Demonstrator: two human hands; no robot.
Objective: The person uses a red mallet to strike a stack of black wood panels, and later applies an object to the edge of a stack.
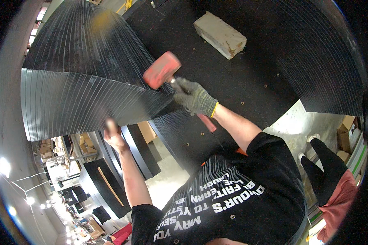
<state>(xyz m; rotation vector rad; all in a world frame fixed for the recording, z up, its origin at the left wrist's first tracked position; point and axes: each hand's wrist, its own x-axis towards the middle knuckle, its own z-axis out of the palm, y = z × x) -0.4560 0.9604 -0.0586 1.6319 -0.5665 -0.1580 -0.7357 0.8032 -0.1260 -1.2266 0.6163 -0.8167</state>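
Note:
My right hand (194, 96), in a grey knit glove with a yellow cuff edge, is closed round the handle of a red mallet (162, 70). The mallet's head is slightly blurred beside the inner edges of a black ribbed stack of thin sheets (90, 96). The red end of the handle shows below the glove. My bare left hand (115, 138) is raised at the lower edge of this stack. Its fingertips are smeared, and I cannot make out whether it grips the edge.
A worn pale block (220, 35) lies on the black surface (249, 77), which has several small holes. Another ribbed black stack (323, 57) rises at right. A person in dark trousers (325, 167) stands at lower right. Shelves with boxes (75, 149) stand at left.

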